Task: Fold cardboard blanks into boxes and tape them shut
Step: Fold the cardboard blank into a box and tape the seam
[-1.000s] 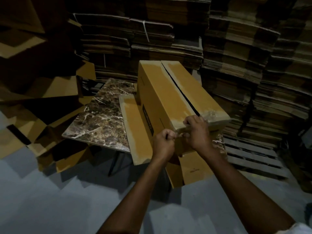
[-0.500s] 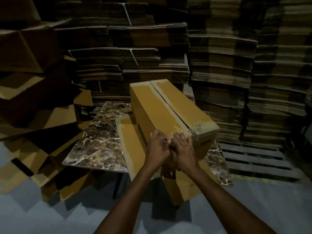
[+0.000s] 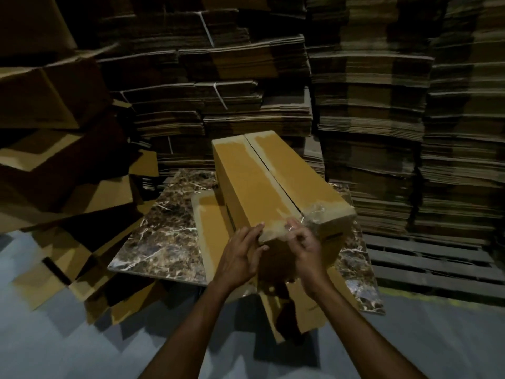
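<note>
This is a cardboard storeroom or packing warehouse. Flattened cardboard blanks (image 3: 369, 105) are stacked high along the whole far side and the right, some bundles tied with pale straps (image 3: 207, 31). On the right they stand on a slatted wooden pallet (image 3: 426, 263). Opened-out brown boxes (image 3: 49, 99) are heaped loosely on the left. The floor (image 3: 54, 337) is bare grey concrete, the light is dim, and a marble-patterned table top (image 3: 164, 236) stands in the middle.

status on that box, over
Left hand open against box near end. Right hand fingertips at clear tape. Top seam mostly untaped. Nothing blocking.
</note>
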`<control>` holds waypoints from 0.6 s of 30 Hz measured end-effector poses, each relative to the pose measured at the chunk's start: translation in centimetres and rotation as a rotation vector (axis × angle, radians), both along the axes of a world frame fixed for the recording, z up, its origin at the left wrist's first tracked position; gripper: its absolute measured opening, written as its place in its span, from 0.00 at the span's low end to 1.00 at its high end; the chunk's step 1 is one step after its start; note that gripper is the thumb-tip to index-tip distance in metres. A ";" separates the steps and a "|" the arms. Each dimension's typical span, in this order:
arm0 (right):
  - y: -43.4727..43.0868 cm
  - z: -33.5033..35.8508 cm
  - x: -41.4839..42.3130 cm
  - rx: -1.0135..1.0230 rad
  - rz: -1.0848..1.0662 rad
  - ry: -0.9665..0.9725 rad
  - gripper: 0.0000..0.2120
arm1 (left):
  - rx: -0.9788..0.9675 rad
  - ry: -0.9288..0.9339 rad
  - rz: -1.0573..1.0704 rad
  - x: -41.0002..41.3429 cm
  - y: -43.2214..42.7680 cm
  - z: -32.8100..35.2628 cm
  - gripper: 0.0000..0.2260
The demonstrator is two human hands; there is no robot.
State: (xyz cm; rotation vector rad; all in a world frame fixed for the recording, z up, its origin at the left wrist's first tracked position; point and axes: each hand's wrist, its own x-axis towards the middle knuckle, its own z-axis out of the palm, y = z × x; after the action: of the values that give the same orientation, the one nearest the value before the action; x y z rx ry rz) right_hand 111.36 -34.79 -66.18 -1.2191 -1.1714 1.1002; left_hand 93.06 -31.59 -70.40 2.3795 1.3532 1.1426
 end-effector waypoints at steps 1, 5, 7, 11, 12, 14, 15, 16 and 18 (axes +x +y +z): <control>-0.4 1.0 1.0 0.013 -0.040 0.065 0.07 | -0.003 0.001 0.022 -0.1 0.0 0.1 0.23; -0.1 3.4 6.9 0.043 -0.247 0.306 0.09 | 0.088 0.077 0.066 -1.8 0.8 -0.1 0.15; 1.0 4.6 8.7 0.044 -0.374 0.418 0.09 | 0.124 0.108 0.100 -2.5 1.2 0.2 0.14; 3.5 5.1 9.9 -0.067 -0.428 0.312 0.10 | 0.156 0.181 0.138 -1.7 1.6 1.3 0.11; 4.1 4.8 9.9 -0.082 -0.414 0.214 0.12 | 0.163 0.199 0.147 -1.3 1.6 1.8 0.10; 4.6 4.9 9.3 -0.036 -0.346 -0.022 0.08 | 0.155 0.255 0.181 -0.2 1.6 3.2 0.13; 4.8 5.1 8.8 -0.011 -0.293 -0.136 0.04 | 0.142 0.305 0.204 0.4 1.5 3.8 0.15; 4.9 5.3 8.3 0.005 -0.239 -0.269 0.07 | 0.128 0.370 0.222 1.2 1.5 4.3 0.17; 4.9 5.3 7.5 -0.009 -0.133 -0.656 0.14 | 0.091 0.522 0.223 3.0 1.6 5.2 0.21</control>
State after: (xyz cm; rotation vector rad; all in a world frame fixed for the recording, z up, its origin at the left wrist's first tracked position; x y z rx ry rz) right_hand 118.89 -29.90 -60.85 -1.7055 -1.5377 0.6117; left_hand 96.02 -29.97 -65.22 2.7726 1.7912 0.6516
